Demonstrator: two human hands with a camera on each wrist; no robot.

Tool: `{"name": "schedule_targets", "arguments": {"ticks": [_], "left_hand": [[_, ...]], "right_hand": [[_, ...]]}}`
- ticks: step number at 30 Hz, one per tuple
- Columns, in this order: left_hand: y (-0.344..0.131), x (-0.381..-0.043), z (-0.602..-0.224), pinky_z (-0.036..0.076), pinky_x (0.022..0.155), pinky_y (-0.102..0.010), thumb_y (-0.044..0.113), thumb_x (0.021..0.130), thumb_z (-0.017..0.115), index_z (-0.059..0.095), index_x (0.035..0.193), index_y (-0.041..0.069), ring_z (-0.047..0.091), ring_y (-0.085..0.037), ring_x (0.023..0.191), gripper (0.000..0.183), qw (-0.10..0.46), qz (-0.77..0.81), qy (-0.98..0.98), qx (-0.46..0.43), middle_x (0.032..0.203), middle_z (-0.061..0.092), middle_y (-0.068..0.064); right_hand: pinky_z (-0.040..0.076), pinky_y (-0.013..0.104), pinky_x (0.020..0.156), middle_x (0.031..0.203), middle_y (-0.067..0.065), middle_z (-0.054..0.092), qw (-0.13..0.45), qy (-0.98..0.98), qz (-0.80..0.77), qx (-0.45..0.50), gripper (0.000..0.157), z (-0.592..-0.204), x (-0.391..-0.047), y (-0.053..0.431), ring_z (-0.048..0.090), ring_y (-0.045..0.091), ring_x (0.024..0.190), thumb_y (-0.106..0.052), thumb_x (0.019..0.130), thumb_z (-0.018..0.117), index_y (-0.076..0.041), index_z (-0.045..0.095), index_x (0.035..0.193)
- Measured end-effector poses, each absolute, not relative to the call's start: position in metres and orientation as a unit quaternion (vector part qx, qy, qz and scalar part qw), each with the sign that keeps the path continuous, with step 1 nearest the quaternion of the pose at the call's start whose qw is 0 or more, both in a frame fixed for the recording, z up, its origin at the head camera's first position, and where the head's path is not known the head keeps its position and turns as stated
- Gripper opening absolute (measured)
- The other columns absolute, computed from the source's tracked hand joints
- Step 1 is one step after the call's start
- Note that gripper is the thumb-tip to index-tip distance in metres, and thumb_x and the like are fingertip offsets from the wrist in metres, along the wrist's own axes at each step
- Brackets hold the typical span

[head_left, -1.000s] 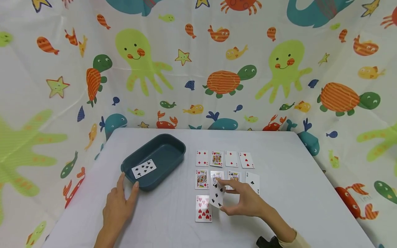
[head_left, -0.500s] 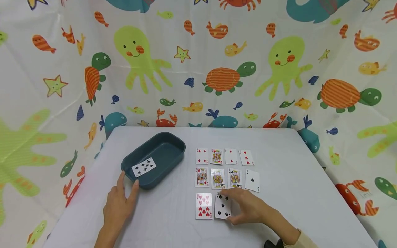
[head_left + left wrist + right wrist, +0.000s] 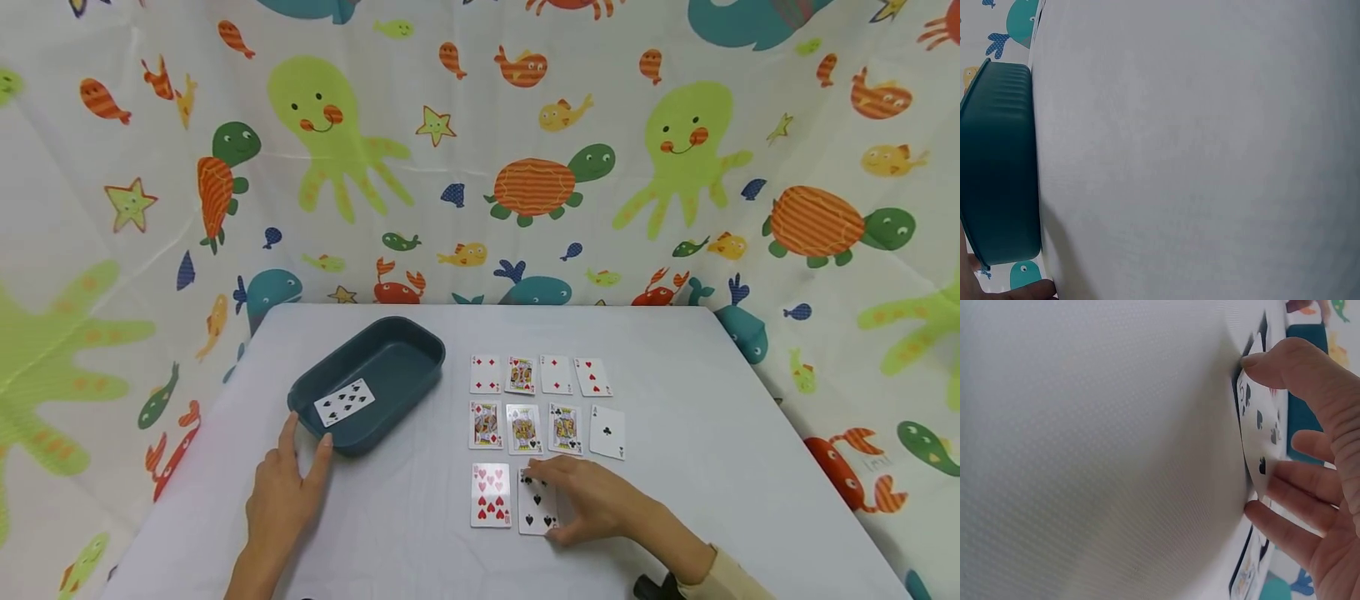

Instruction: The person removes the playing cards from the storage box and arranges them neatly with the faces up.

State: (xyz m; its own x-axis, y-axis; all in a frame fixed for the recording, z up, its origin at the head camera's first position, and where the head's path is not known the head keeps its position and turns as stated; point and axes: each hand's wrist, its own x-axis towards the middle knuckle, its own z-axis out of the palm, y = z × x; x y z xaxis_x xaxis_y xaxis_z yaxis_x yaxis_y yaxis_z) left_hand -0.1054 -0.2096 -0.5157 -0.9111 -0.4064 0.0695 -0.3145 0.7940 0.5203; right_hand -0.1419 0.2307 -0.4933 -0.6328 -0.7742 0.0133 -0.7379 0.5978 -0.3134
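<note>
My right hand (image 3: 596, 498) holds a five of spades (image 3: 536, 507) by opposite edges, thumb at the near corner and fingers at the far edge. This card lies low at the table surface, just right of a ten of hearts (image 3: 491, 496). In the right wrist view, the thumb and fingertips touch the five of spades (image 3: 1259, 425), which bows slightly. My left hand (image 3: 285, 504) rests at the near left end of a dark teal tray (image 3: 416, 407), its index finger and thumb spread and touching the tray. A card of spades (image 3: 344, 402) lies in the tray.
Two rows of face-up cards lie beyond the right hand, among them a two-row edge card, the ace of clubs (image 3: 607, 432), and a heart card (image 3: 593, 377). The white cloth-covered table (image 3: 697, 400) ends at a sea-animal patterned curtain (image 3: 465, 108).
My right hand has lowered the five of spades from above the middle row to the table, slightly right and nearer, beside the ten of hearts. The left hand stays at the tray.
</note>
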Motion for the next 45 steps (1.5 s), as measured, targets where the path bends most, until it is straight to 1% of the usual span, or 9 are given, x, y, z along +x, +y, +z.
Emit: {"name": "schedule_targets", "arguments": {"ticks": [4, 9, 16, 21, 25, 27, 30, 38, 45], "left_hand": [[-0.211, -0.106, -0.515, 0.05, 0.072, -0.065, 0.063, 0.102, 0.041, 0.017, 0.164, 0.011, 0.056, -0.049, 0.104, 0.084, 0.09, -0.259, -0.942, 0.191, 0.118, 0.056, -0.034], [-0.211, -0.105, -0.514, 0.05, 0.072, -0.066, 0.064, 0.102, 0.04, 0.016, 0.164, 0.012, 0.055, -0.05, 0.105, 0.085, 0.085, -0.255, -0.944, 0.192, 0.118, 0.056, -0.034], [-0.213, -0.103, -0.514, 0.049, 0.07, -0.065, 0.063, 0.102, 0.041, 0.016, 0.164, 0.011, 0.055, -0.05, 0.105, 0.085, 0.087, -0.252, -0.943, 0.2, 0.115, 0.056, -0.033], [-0.214, -0.103, -0.515, 0.05, 0.072, -0.066, 0.063, 0.102, 0.04, 0.016, 0.164, 0.01, 0.055, -0.05, 0.105, 0.085, 0.09, -0.253, -0.942, 0.202, 0.115, 0.056, -0.034], [-0.213, -0.103, -0.516, 0.05, 0.072, -0.066, 0.064, 0.102, 0.04, 0.016, 0.164, 0.01, 0.055, -0.05, 0.105, 0.086, 0.086, -0.253, -0.942, 0.205, 0.116, 0.056, -0.034], [-0.213, -0.103, -0.517, 0.05, 0.072, -0.065, 0.065, 0.102, 0.04, 0.016, 0.164, 0.01, 0.056, -0.05, 0.104, 0.086, 0.084, -0.253, -0.942, 0.206, 0.116, 0.056, -0.034], [-0.213, -0.103, -0.517, 0.049, 0.071, -0.065, 0.064, 0.102, 0.04, 0.016, 0.164, 0.01, 0.056, -0.049, 0.103, 0.086, 0.083, -0.253, -0.941, 0.207, 0.115, 0.056, -0.033], [-0.211, -0.103, -0.515, 0.049, 0.074, -0.067, 0.065, 0.102, 0.039, 0.015, 0.164, 0.01, 0.055, -0.05, 0.106, 0.086, 0.079, -0.255, -0.943, 0.201, 0.116, 0.055, -0.033], [-0.21, -0.104, -0.515, 0.05, 0.069, -0.065, 0.064, 0.102, 0.041, 0.017, 0.164, 0.01, 0.056, -0.05, 0.102, 0.085, 0.09, -0.255, -0.943, 0.194, 0.113, 0.056, -0.033]], "right_hand": [[0.047, 0.043, 0.106, 0.144, 0.001, 0.061, 0.053, 0.893, -0.13, -0.427, 0.074, -0.492, -0.143, 0.23, 0.058, 0.022, 0.13, -0.043, 0.077, 0.085, -0.015, 0.06, 0.141], [0.051, 0.042, 0.101, 0.139, -0.003, 0.064, 0.028, 0.894, -0.126, -0.428, 0.074, -0.491, -0.141, 0.23, 0.061, 0.019, 0.126, -0.046, 0.076, 0.085, -0.017, 0.06, 0.139], [0.053, 0.039, 0.098, 0.14, -0.008, 0.062, 0.003, 0.885, -0.156, -0.438, 0.068, -0.478, -0.146, 0.216, 0.061, 0.014, 0.125, -0.051, 0.08, 0.082, -0.019, 0.063, 0.138], [0.052, 0.043, 0.101, 0.141, -0.01, 0.06, -0.004, 0.872, -0.202, -0.446, 0.064, -0.466, -0.152, 0.191, 0.058, 0.018, 0.131, -0.051, 0.086, 0.077, -0.021, 0.06, 0.141], [0.051, 0.042, 0.101, 0.141, -0.01, 0.06, -0.007, 0.865, -0.23, -0.445, 0.064, -0.462, -0.157, 0.169, 0.057, 0.016, 0.131, -0.051, 0.089, 0.075, -0.023, 0.057, 0.144], [0.052, 0.039, 0.099, 0.14, -0.009, 0.06, -0.011, 0.862, -0.243, -0.444, 0.065, -0.461, -0.161, 0.158, 0.057, 0.011, 0.128, -0.051, 0.088, 0.075, -0.023, 0.056, 0.144], [0.051, 0.036, 0.1, 0.14, -0.006, 0.06, -0.017, 0.854, -0.272, -0.442, 0.066, -0.459, -0.167, 0.14, 0.057, 0.01, 0.128, -0.049, 0.088, 0.077, -0.02, 0.056, 0.144], [0.048, 0.033, 0.105, 0.141, -0.003, 0.061, -0.024, 0.844, -0.34, -0.414, 0.068, -0.457, -0.182, 0.089, 0.055, 0.011, 0.131, -0.045, 0.086, 0.08, -0.017, 0.057, 0.144], [0.046, 0.033, 0.107, 0.146, 0.0, 0.057, -0.031, 0.843, -0.37, -0.389, 0.069, -0.452, -0.189, 0.043, 0.052, 0.014, 0.135, -0.045, 0.088, 0.079, -0.015, 0.055, 0.145]]}}
